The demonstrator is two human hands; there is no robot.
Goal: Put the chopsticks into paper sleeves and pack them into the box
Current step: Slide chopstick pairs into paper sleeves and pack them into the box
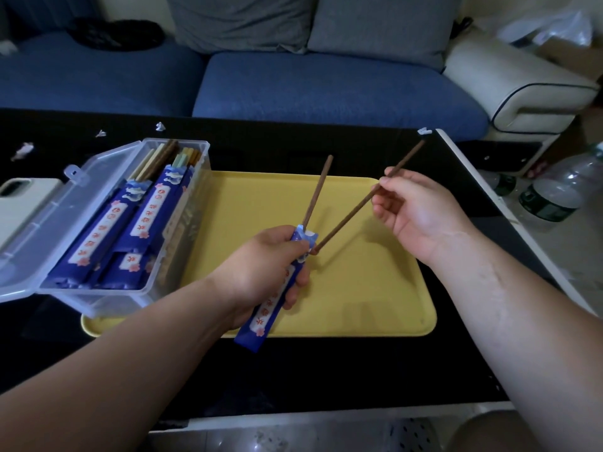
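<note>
My left hand (pixel 261 272) grips a blue paper sleeve (pixel 266 316) above the yellow tray (pixel 375 288). One brown chopstick (pixel 318 190) stands partly inside the sleeve, sticking out of its top. My right hand (pixel 414 212) pinches a second brown chopstick (pixel 355 210), whose lower tip touches the sleeve's mouth beside my left thumb. The clear plastic box (pixel 195 197) sits open on the tray's left end, holding several sleeved pairs (pixel 143 220) and some bare chopsticks (pixel 163 154) at its far end.
The box's lid (pixel 55 220) lies folded out to the left beside a white phone (pixel 23 203). The black table ends at a white edge (pixel 489 190) on the right, with plastic bottles (pixel 554 194) beyond. A blue sofa (pixel 326 86) runs behind.
</note>
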